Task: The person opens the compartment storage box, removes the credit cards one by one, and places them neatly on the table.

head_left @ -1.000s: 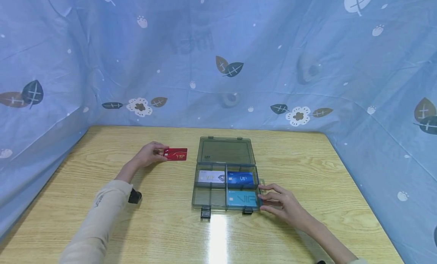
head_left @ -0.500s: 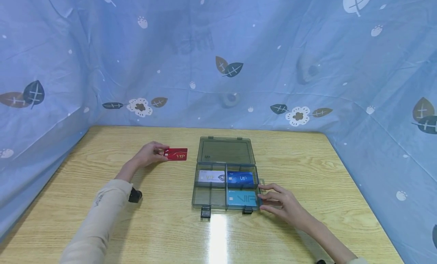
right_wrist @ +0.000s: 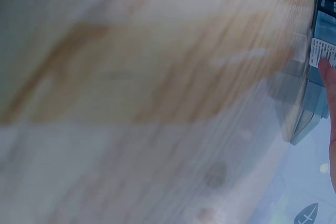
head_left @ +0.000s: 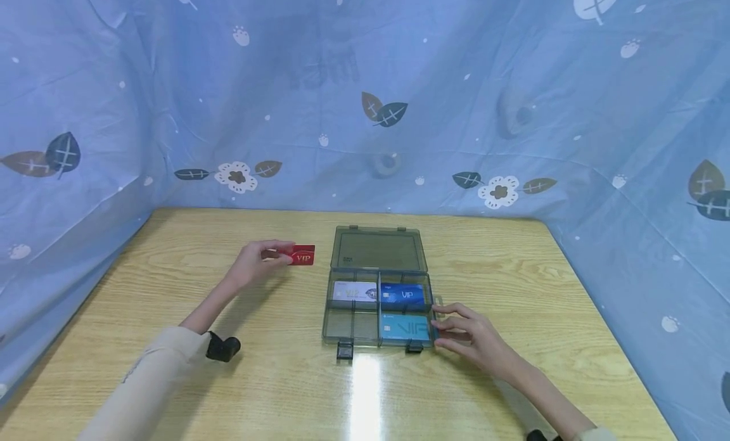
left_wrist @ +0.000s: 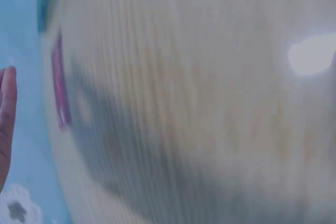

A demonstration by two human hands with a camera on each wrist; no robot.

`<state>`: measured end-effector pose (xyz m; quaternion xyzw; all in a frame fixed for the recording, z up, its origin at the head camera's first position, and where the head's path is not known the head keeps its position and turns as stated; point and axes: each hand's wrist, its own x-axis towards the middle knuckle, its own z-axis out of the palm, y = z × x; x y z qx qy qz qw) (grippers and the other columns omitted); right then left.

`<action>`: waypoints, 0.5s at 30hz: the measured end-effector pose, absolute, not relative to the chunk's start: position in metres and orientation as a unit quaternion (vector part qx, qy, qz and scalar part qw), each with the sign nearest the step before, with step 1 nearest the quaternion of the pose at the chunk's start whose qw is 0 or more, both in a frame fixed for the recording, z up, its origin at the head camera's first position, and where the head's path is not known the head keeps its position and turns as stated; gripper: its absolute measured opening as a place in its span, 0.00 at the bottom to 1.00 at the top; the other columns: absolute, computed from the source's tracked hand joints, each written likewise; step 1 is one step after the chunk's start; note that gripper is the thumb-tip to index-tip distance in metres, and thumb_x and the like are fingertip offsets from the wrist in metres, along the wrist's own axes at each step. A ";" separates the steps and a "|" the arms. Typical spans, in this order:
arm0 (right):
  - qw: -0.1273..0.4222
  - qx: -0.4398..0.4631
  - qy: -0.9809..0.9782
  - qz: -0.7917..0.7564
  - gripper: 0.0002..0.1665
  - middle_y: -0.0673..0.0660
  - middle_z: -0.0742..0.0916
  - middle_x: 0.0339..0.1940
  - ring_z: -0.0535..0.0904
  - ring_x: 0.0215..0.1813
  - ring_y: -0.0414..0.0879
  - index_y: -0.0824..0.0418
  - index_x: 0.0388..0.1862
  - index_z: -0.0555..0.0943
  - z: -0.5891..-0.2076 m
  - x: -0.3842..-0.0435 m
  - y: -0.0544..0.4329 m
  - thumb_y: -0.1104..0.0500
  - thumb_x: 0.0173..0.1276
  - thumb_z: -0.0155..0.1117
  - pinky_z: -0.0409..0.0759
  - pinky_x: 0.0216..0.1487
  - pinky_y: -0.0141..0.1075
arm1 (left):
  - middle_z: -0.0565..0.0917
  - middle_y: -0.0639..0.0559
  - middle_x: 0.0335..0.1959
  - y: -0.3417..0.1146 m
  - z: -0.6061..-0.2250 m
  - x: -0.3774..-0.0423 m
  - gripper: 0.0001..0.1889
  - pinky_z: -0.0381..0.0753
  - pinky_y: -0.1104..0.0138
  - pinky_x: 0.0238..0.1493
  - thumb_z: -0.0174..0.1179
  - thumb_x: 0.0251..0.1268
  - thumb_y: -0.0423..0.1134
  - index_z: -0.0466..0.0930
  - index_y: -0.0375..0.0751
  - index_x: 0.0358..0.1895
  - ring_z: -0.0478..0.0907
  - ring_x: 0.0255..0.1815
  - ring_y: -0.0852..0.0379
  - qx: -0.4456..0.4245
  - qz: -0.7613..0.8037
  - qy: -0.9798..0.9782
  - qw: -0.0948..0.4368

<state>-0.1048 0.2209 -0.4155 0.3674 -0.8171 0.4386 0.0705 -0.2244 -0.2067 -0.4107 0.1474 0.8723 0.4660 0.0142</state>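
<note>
A red VIP card (head_left: 305, 255) lies on the table left of the box. My left hand (head_left: 258, 263) is over its left end, fingers and thumb apart; in the left wrist view a gap separates the fingers (left_wrist: 7, 114) from the card. The clear grey plastic box (head_left: 339, 325) stands open in the middle. Its back left compartment has a white card (head_left: 349, 291), its back right a dark blue card (head_left: 406, 294), and its front right a light blue card (head_left: 402, 327). With fingertips against the box's right wall, my right hand (head_left: 479, 341) rests there, fingers spread.
The box's lid (head_left: 379, 251) lies folded back behind it, and two black latches (head_left: 345, 350) stick out at the front. A wooden table (head_left: 274, 377) carries everything. Blue patterned cloth (head_left: 319, 99) hangs round its back and sides.
My left hand has shifted right, from the red card's left edge to over its left end. The red card stays beside the box. My right hand keeps its place on the box's wall.
</note>
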 end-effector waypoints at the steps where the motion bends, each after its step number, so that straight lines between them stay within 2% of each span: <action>1: 0.068 0.366 -0.817 0.440 0.14 0.73 0.79 0.47 0.83 0.38 0.60 0.76 0.37 0.82 -0.416 -0.105 0.221 0.79 0.50 0.69 0.83 0.35 0.41 | 0.80 0.34 0.54 -0.202 -0.409 -0.219 0.20 0.82 0.68 0.41 0.64 0.62 0.33 0.78 0.29 0.56 0.82 0.48 0.43 0.151 0.473 0.868 0.016; 7: 0.056 0.362 -0.812 0.454 0.13 0.75 0.78 0.50 0.83 0.40 0.61 0.76 0.38 0.82 -0.433 -0.112 0.228 0.79 0.51 0.68 0.83 0.35 0.41 | 0.81 0.35 0.52 -0.172 -0.402 -0.192 0.19 0.81 0.64 0.46 0.65 0.61 0.33 0.79 0.29 0.54 0.82 0.48 0.44 0.177 0.504 0.844 0.041; 15: 0.054 0.366 -0.808 0.458 0.12 0.71 0.79 0.52 0.84 0.42 0.56 0.71 0.41 0.83 -0.446 -0.116 0.235 0.73 0.56 0.69 0.83 0.37 0.37 | 0.76 0.37 0.60 -0.147 -0.410 -0.176 0.19 0.79 0.58 0.51 0.62 0.63 0.30 0.77 0.30 0.57 0.79 0.54 0.42 0.152 0.560 0.808 0.101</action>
